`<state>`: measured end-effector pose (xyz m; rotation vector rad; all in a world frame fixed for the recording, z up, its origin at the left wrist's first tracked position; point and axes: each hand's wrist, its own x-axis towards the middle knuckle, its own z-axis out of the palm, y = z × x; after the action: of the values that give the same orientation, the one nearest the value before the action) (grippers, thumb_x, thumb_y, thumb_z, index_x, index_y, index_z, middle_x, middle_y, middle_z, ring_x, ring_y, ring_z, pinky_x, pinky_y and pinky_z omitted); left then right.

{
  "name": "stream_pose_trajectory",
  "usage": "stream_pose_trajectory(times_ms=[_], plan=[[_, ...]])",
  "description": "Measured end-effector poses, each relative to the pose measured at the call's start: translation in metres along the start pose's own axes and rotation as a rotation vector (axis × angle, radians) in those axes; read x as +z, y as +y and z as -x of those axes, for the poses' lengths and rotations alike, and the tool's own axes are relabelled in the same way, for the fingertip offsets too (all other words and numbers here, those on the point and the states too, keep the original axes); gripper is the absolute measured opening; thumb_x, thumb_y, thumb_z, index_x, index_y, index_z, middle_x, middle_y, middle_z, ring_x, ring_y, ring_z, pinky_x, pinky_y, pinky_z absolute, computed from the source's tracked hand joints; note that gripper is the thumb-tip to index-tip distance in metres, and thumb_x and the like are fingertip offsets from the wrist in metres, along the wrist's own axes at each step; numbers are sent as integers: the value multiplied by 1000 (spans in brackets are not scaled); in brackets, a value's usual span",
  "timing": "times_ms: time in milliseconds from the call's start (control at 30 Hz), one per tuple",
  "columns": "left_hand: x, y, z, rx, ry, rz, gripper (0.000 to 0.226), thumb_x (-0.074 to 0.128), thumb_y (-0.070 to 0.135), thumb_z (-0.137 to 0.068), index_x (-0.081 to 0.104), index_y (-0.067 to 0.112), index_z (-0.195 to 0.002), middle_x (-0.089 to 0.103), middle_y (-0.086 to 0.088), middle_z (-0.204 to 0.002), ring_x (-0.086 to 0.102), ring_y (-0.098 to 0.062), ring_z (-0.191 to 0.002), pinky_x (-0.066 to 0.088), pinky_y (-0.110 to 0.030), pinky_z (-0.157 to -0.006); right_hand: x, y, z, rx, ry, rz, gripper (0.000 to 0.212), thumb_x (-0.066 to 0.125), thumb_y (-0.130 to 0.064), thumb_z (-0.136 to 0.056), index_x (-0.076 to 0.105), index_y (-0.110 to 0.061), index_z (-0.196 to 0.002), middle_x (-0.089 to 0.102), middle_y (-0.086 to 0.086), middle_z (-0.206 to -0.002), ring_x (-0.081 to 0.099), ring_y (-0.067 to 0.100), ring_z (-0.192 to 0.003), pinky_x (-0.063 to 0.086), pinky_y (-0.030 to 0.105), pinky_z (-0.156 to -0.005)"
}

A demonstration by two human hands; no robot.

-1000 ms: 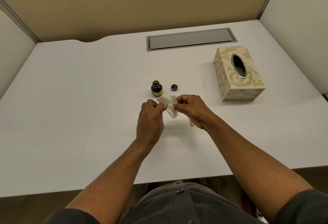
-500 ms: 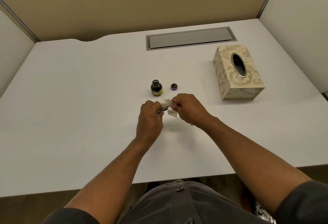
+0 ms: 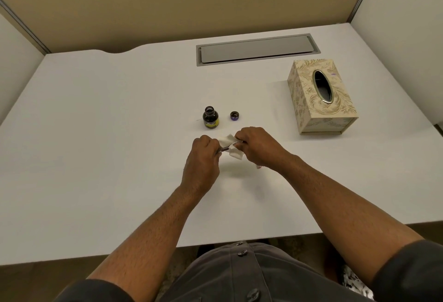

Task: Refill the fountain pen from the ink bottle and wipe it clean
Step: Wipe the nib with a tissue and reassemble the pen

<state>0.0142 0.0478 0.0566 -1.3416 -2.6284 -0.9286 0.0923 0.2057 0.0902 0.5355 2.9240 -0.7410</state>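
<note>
- The left hand is closed around the fountain pen, of which only a short dark stretch shows, poking out toward the right hand.
- The right hand pinches a white tissue folded over the pen's exposed end; how much of the nib lies inside the fold cannot be told.
- Compared with a second ago, the tissue is drawn in tighter between the two hands and shows less loose paper, and both hands have edged a little nearer the person. This reads as a wiping stroke along the pen, so filling looks finished and the cleaning step is under way.
- Just beyond the grip stands the ink bottle, upright and uncapped, with its small cap lying beside it on the right.
- Well off to the right of the grip sits a patterned tissue box on the white desk.
- The open bottle sits close to the working knuckles; a forward nudge could tip it, so recapping seems the sensible follow-up.
</note>
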Motion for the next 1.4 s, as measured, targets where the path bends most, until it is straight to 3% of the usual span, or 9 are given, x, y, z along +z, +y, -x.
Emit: stream_pose_trajectory(times_ms=[233,500,633,733,833,967,1067,1200,1400], plan=[[-1,-9,-3,129,4,-108,19,66,-9,-75,55,7,-78,51,-8,-79,46,-24,-73,41,-36,-50,5,6,1,-43,-31,-49,27,47,-17,-98,40,-16,-72,47,2,-79,43,21,-75,28,30,-66],[-2,-17,-7,172,0,-160,20,66,-7,-77,54,8,-79,51,-7,-81,44,-23,-75,41,-36,-54,5,20,4,12,6,-218,24,48,-16,-98,42,-11,-75,46,-1,-75,41,18,-69,29,26,-57],[-7,-18,-11,-89,76,93,11,66,2,-82,58,10,-83,54,-2,-86,49,-18,-79,42,-27,-66,9,34,5,156,178,-233,25,52,-19,-96,48,-4,-76,55,9,-81,48,24,-74,28,31,-61],[-12,-8,-20,-450,34,388,12,70,10,-83,59,16,-84,59,3,-83,52,-7,-72,39,-11,-64,12,31,5,257,242,-297,38,57,-29,-94,41,-14,-63,49,-1,-65,45,12,-61,28,23,-53],[-15,1,-26,-693,-71,695,13,72,12,-83,61,18,-86,64,0,-85,57,-12,-75,47,-23,-68,13,21,0,340,261,-361,30,60,-35,-92,57,-14,-71,57,-3,-68,51,12,-64,34,21,-55],[-15,12,-23,-799,-170,921,13,72,10,-83,62,11,-92,63,-6,-84,54,-18,-68,47,-30,-62,16,10,-7,372,304,-415,26,64,-35,-89,68,-9,-94,70,2,-88,65,18,-81,44,26,-67],[-12,18,-23,-804,-175,922,13,70,11,-85,63,10,-95,63,-8,-85,55,-19,-71,49,-30,-64,16,4,-10,370,299,-588,22,68,-25,-84,68,-14,-103,71,-4,-98,67,13,-86,52,26,-74],[-7,18,-21,-743,-113,790,12,73,14,-83,61,16,-86,67,-9,-86,58,-19,-70,53,-32,-64,19,0,-11,374,196,-1114,32,69,-2,-81,69,-8,-113,76,11,-99,74,23,-89,59,37,-85],[-4,8,-15,-334,34,288,20,68,5,-82,53,16,-76,54,0,-81,50,-13,-70,41,-21,-60,12,-5,-7,429,141,-1423,21,63,11,-83,68,-6,-96,73,16,-101,70,24,-90,58,28,-82]])
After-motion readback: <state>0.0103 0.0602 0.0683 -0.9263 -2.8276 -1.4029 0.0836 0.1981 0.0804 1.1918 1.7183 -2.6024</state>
